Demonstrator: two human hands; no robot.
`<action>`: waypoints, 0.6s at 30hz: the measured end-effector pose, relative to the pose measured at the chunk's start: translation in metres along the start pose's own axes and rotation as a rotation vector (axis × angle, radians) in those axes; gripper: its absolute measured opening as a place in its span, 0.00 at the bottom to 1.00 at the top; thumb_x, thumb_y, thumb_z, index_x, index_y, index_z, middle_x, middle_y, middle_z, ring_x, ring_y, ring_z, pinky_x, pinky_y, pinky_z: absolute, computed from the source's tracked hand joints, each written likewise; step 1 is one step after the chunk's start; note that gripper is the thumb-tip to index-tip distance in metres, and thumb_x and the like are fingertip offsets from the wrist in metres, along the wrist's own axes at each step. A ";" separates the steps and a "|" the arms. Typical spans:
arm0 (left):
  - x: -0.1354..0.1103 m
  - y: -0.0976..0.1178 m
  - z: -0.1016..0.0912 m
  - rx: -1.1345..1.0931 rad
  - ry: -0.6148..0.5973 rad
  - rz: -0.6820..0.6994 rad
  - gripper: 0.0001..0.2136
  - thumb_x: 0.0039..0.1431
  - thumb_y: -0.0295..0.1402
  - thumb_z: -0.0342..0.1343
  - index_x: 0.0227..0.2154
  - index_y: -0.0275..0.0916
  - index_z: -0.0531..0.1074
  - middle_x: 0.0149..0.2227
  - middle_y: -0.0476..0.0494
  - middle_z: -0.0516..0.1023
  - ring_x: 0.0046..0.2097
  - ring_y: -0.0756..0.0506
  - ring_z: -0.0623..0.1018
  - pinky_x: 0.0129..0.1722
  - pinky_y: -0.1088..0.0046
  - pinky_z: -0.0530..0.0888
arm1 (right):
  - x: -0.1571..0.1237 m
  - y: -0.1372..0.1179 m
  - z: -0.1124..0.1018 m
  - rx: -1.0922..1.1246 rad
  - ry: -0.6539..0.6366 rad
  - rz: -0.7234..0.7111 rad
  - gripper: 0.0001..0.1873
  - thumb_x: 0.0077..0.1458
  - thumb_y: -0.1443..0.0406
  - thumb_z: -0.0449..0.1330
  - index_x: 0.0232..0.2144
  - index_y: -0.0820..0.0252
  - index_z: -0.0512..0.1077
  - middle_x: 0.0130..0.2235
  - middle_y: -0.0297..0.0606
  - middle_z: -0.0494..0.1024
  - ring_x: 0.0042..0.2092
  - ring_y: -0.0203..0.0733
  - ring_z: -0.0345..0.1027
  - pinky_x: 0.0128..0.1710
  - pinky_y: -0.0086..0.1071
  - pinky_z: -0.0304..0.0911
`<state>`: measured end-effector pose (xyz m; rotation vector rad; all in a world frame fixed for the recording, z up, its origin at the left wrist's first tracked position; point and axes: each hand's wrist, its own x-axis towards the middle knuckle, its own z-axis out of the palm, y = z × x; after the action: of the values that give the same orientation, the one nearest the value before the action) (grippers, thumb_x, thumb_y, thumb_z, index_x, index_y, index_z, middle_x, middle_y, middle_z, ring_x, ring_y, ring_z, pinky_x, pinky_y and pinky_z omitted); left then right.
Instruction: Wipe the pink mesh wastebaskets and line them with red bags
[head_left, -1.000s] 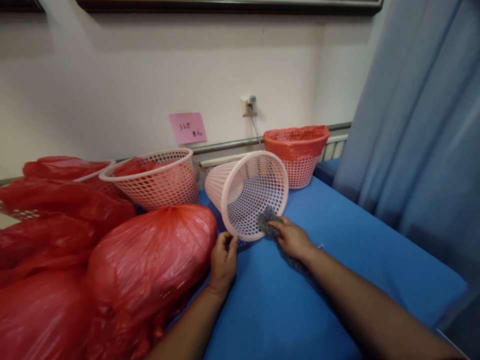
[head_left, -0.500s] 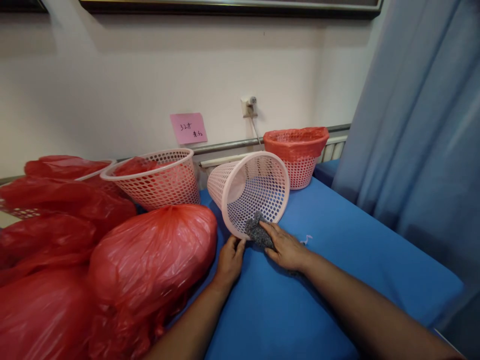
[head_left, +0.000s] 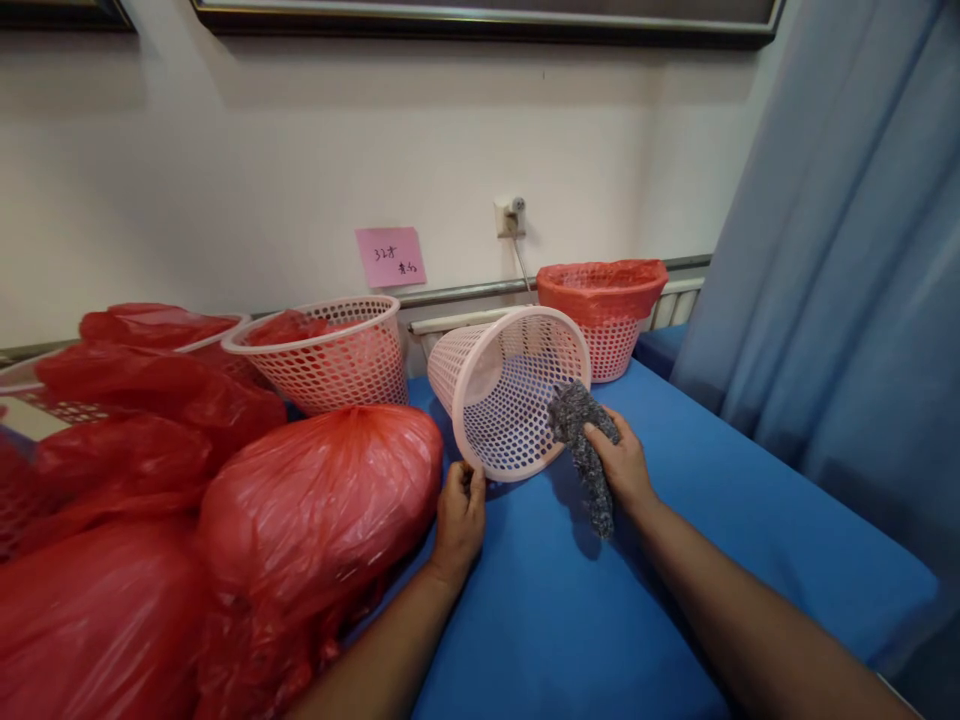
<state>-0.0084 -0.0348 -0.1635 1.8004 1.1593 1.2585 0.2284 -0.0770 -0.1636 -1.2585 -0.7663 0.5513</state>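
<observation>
A pale pink perforated plastic wastebasket [head_left: 471,350] lies on its side on the blue surface, its open mouth turned toward me. My left hand [head_left: 460,510] grips the lower left of its rim, fingers closed and thumb at the edge. Bunched in my right hand [head_left: 624,460] is a dark grey fuzzy cloth [head_left: 581,430], with one end hanging down. The cloth is at the right side of the basket's mouth, overlapping the rim; whether it touches the rim I cannot tell.
Filled red plastic bags [head_left: 330,490] crowd the left side. Behind them stands another pink basket [head_left: 337,365] with red plastic inside. A basket lined with a red bag [head_left: 604,290] stands at the back right. A blue curtain [head_left: 832,250] hangs at right; a metal rail [head_left: 465,291] runs along the wall.
My right hand has moved up and right with the cloth, from the basket's bottom rim to its right side. The left hand stays on the rim. The view has shifted slightly.
</observation>
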 end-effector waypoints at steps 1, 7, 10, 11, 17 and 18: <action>0.000 0.000 0.000 -0.001 -0.006 0.003 0.12 0.66 0.42 0.50 0.36 0.39 0.69 0.33 0.46 0.77 0.36 0.44 0.78 0.38 0.68 0.74 | -0.001 -0.002 0.003 0.055 0.015 -0.006 0.35 0.50 0.51 0.65 0.57 0.58 0.68 0.50 0.42 0.78 0.48 0.48 0.73 0.54 0.46 0.67; 0.000 -0.002 0.001 0.014 -0.024 0.043 0.12 0.66 0.42 0.50 0.35 0.39 0.70 0.33 0.47 0.77 0.35 0.44 0.78 0.37 0.69 0.73 | -0.003 -0.003 0.032 0.347 -0.016 -0.091 0.41 0.56 0.53 0.63 0.67 0.49 0.55 0.63 0.40 0.69 0.59 0.44 0.67 0.62 0.45 0.61; 0.001 -0.005 -0.001 0.014 -0.036 0.039 0.12 0.65 0.42 0.50 0.35 0.39 0.70 0.33 0.46 0.78 0.36 0.44 0.78 0.38 0.69 0.74 | -0.006 0.006 0.026 0.258 -0.072 -0.057 0.40 0.54 0.53 0.64 0.66 0.52 0.57 0.61 0.41 0.71 0.58 0.46 0.68 0.61 0.46 0.61; 0.001 -0.006 -0.002 0.013 -0.040 0.037 0.12 0.65 0.42 0.50 0.35 0.38 0.70 0.33 0.46 0.78 0.36 0.44 0.78 0.38 0.69 0.74 | -0.008 0.011 0.017 0.192 -0.104 -0.053 0.38 0.54 0.54 0.64 0.65 0.52 0.59 0.59 0.41 0.73 0.56 0.46 0.69 0.60 0.46 0.63; 0.000 -0.005 -0.001 -0.002 -0.069 0.036 0.11 0.65 0.41 0.50 0.35 0.39 0.70 0.34 0.45 0.79 0.36 0.45 0.79 0.38 0.70 0.75 | -0.031 0.024 -0.061 -0.415 -0.376 -0.319 0.18 0.57 0.62 0.57 0.50 0.55 0.71 0.49 0.40 0.77 0.52 0.48 0.71 0.58 0.51 0.63; 0.000 -0.005 0.000 -0.004 -0.071 0.036 0.11 0.65 0.41 0.50 0.35 0.39 0.70 0.33 0.45 0.79 0.36 0.45 0.79 0.38 0.70 0.75 | -0.037 0.022 -0.072 -0.497 -0.448 -0.397 0.17 0.57 0.64 0.56 0.49 0.55 0.72 0.50 0.41 0.76 0.54 0.49 0.69 0.59 0.52 0.62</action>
<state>-0.0102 -0.0330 -0.1674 1.8555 1.0894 1.2064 0.2610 -0.1441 -0.2012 -1.3949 -1.5630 0.3231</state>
